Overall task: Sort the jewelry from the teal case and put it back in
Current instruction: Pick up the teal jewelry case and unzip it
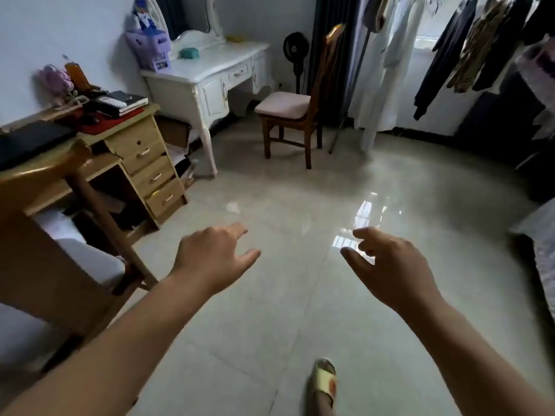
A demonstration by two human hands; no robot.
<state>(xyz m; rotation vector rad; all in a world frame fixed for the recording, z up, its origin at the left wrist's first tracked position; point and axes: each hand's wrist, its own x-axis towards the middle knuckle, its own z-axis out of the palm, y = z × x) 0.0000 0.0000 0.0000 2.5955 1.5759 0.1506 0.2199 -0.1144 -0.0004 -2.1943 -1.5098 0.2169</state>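
Nothing is held: the left hand and right hand are raised over the floor, fingers loosely spread. The teal case is seen closed on the white dressing table, well apart; sorting is judged not begun

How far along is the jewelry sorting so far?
Nothing looks done yet. The teal case sits on the far white dressing table, apparently shut. The left hand and right hand are empty, held out over the floor. Fetching, sorting and refilling all remain.
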